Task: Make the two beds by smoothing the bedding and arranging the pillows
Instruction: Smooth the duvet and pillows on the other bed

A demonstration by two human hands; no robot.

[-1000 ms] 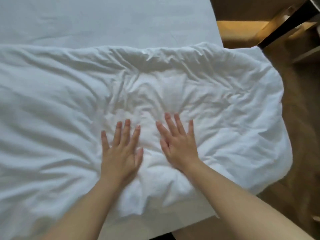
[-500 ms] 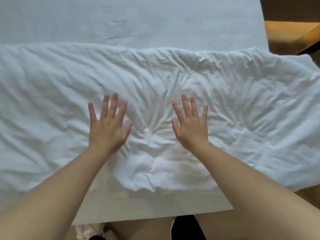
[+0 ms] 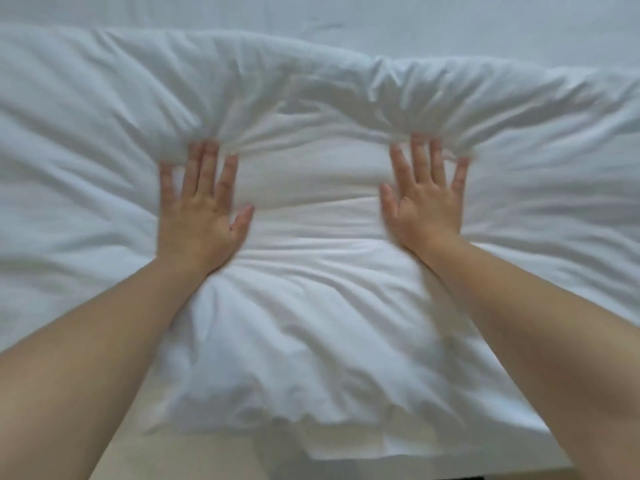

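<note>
The bed (image 3: 467,15) fills my feed, and its flat white sheet shows bare along the 12 o'clock edge. Over the rest of it lies the white duvet (image 3: 329,306), which runs from 9 o'clock to 3 o'clock and is rumpled all over. The creases are deepest toward 6 o'clock, where its near hem sits bunched. Along the far side the duvet is gathered into a thick, puffy ridge (image 3: 311,74) that crosses the whole view just below the bare sheet. At 6 o'clock a flat folded layer (image 3: 346,441) of white cloth pokes out from under the hem. I cannot tell whether it is part of the sheet or a separate piece. Both forearms (image 3: 86,358) come in from the lower corners and are bare. The left hand (image 3: 199,209) lies palm down on the duvet at about 9 o'clock of centre, with its fingers (image 3: 207,164) straight and slightly fanned and the thumb out to the side. The right hand (image 3: 426,206) lies the same way at about 3 o'clock, flat and spread, well apart from the left. The fingertips of both hands touch the base of the ridge, where the cloth puckers into tight pleats, and the stretch of duvet between the hands lies smoother than the rest.
</note>
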